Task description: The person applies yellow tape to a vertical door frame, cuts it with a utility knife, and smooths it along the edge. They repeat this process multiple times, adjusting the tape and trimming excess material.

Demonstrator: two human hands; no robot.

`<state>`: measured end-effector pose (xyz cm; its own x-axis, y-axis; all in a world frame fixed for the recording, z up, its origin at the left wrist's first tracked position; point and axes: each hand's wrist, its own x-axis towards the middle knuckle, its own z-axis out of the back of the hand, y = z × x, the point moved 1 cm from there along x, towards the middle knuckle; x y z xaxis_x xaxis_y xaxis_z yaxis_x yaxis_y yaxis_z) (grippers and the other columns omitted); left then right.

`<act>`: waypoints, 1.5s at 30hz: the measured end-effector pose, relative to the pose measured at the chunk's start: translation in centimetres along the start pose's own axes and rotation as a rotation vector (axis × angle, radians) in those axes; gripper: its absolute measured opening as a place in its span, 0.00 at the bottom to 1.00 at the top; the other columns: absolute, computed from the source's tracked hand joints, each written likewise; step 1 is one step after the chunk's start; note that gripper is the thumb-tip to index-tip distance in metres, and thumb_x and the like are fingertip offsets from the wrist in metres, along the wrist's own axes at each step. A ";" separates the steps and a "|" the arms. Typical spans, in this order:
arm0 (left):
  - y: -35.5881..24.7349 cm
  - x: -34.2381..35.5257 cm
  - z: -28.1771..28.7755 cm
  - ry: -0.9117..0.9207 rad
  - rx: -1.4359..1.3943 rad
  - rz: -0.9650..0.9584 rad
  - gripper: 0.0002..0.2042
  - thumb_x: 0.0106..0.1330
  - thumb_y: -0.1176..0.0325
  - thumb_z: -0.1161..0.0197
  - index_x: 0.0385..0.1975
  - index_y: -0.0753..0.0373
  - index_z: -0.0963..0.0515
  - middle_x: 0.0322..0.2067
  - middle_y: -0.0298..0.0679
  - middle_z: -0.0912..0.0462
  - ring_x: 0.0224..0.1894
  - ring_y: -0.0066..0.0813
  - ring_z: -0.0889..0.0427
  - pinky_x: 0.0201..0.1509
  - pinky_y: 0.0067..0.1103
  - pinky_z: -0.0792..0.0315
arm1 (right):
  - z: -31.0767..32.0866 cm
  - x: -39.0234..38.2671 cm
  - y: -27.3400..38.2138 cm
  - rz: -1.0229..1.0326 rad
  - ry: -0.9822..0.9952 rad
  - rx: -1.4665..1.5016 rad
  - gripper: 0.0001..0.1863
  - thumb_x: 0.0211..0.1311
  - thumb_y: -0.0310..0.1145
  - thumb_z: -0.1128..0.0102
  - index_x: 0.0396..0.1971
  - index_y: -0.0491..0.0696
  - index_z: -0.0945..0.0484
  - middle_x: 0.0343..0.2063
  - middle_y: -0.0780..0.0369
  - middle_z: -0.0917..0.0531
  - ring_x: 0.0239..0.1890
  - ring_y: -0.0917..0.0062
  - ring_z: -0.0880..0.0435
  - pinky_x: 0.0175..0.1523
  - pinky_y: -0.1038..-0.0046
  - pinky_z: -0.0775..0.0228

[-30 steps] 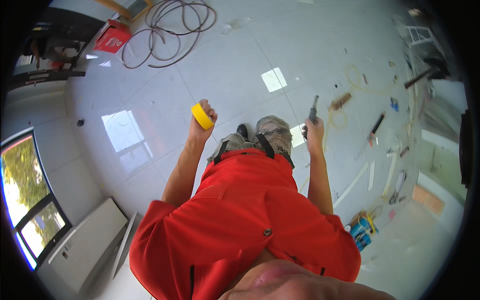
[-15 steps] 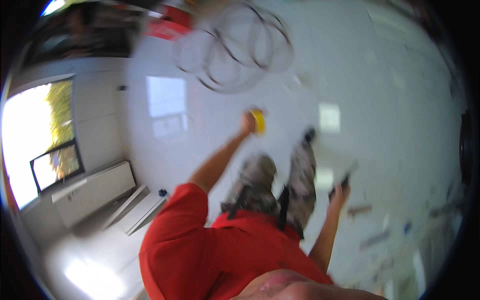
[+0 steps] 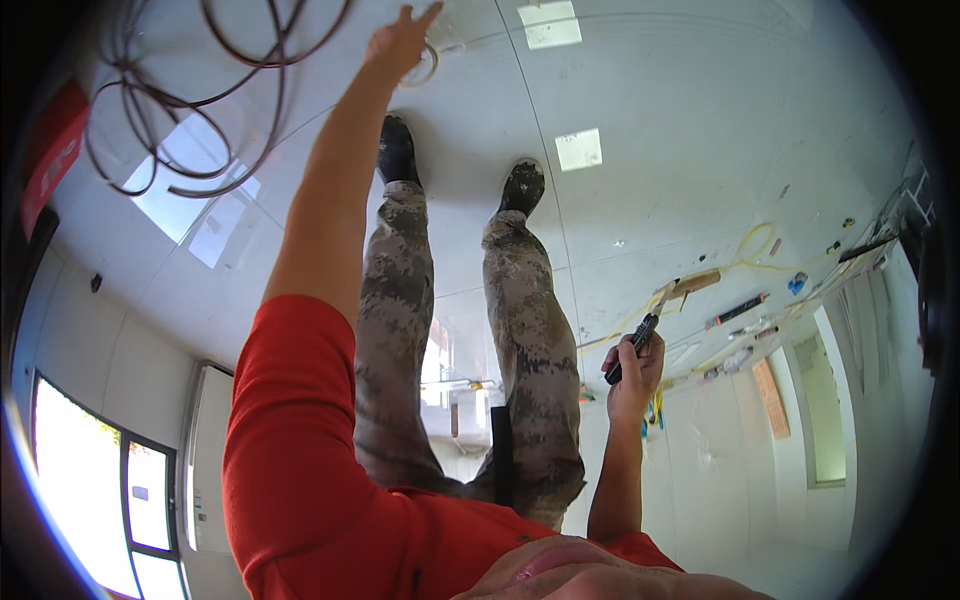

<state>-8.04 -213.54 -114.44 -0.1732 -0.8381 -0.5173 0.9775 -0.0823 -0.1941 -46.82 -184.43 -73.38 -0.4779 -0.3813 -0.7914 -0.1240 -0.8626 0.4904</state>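
My left hand is stretched out at the top edge, two fingers extended apart. Just beside and behind it is a pale yellow ring; whether it touches the hand or lies on the floor, I cannot tell. My right hand is closed round a black-handled tool with a lighter narrow tip, held beside my right leg. My two legs in camouflage trousers, with dark boots, show between my arms.
A loose coil of brown tubing lies on the tiled floor at upper left, near a red box. Scattered tools, wood pieces and yellow hose lie to the right. A bright window is at lower left.
The view has swung, bringing both legs and boots fully into it. My left arm now reaches to the top edge, its fingers no longer clearly wrapped round the yellow tape roll.
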 end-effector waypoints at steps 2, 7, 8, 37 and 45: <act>-2.0 3.4 -0.6 0.163 0.180 -0.038 0.43 0.57 0.67 0.20 0.76 0.52 0.32 0.65 0.56 0.24 0.49 0.49 0.10 0.51 0.33 0.14 | -0.2 0.9 -1.0 -0.026 -0.035 -0.004 0.15 0.73 0.24 0.39 0.54 0.42 0.31 0.33 0.63 0.24 0.26 0.80 0.22 0.31 0.75 0.25; 3.0 0.6 -6.7 -0.044 -0.088 -0.006 0.27 0.68 0.70 0.33 0.67 0.36 0.19 0.57 0.49 0.13 0.45 0.53 0.08 0.43 0.39 0.14 | -2.6 2.8 0.3 -0.048 0.043 -0.025 0.17 0.74 0.21 0.40 0.58 0.42 0.32 0.35 0.63 0.23 0.27 0.81 0.22 0.32 0.75 0.25; 3.0 -1.0 -7.2 -0.087 -0.214 0.095 0.23 0.68 0.70 0.33 0.63 0.40 0.16 0.51 0.47 0.11 0.43 0.49 0.08 0.42 0.37 0.15 | -2.7 3.0 0.5 -0.042 0.064 -0.039 0.18 0.74 0.21 0.40 0.59 0.42 0.33 0.35 0.63 0.23 0.27 0.81 0.22 0.32 0.75 0.26; -10.7 -75.6 43.4 -1.641 -2.462 0.519 0.10 0.76 0.63 0.36 0.45 0.65 0.19 0.35 0.34 0.19 0.23 0.21 0.27 0.27 0.19 0.36 | -19.3 -46.7 16.3 1.928 1.176 -0.948 0.30 0.70 0.30 0.32 0.71 0.64 0.20 0.35 0.62 0.24 0.33 0.65 0.19 0.34 0.63 0.22; -18.1 -87.0 39.1 -2.146 -2.246 0.731 0.06 0.70 0.74 0.28 0.41 0.60 0.19 0.33 0.29 0.18 0.24 0.18 0.25 0.25 0.19 0.31 | -12.4 -53.9 9.0 2.186 1.467 -0.963 0.30 0.67 0.26 0.35 0.68 0.65 0.17 0.33 0.63 0.23 0.31 0.66 0.19 0.32 0.62 0.23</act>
<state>-5.97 -160.24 -33.33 0.8722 0.1226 -0.4735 -0.2913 -0.6474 -0.7043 -11.40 -175.79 -30.82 0.9562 0.1193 0.2675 -0.2489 0.8121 0.5277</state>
